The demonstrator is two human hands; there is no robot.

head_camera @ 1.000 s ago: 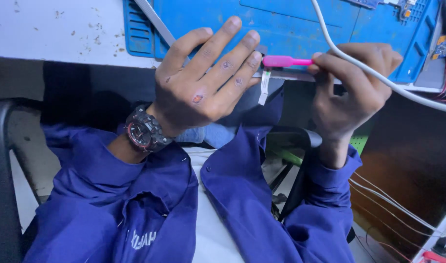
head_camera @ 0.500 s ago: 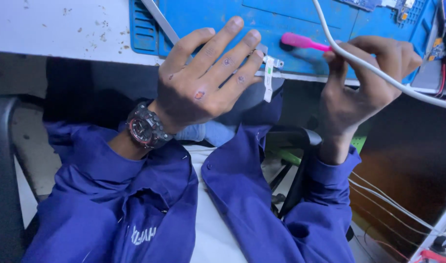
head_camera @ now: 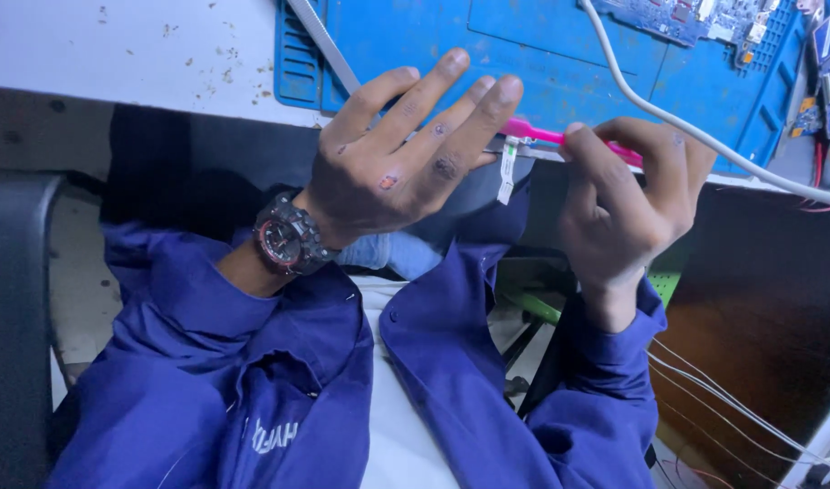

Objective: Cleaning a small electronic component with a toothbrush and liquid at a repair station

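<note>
Gripping a pink-handled tool (head_camera: 573, 140), the right hand (head_camera: 628, 204) is curled closed around it at the near edge of the blue work mat (head_camera: 560, 54); the left hand (head_camera: 401, 149) has fingers spread, its grasp hidden, beside a small white tag (head_camera: 506, 170). A white cable (head_camera: 695, 136) crosses the mat's right corner; a wristwatch (head_camera: 288, 240) sits on the left wrist.

A white, speckled workbench (head_camera: 116, 45) carries a blue work mat (head_camera: 542, 54) with circuit boards (head_camera: 677, 18) and a white cable (head_camera: 668, 118).

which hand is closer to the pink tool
Right. The right hand grips the pink tool; the left hand sits just left of its tip, by the small white tag.
</note>
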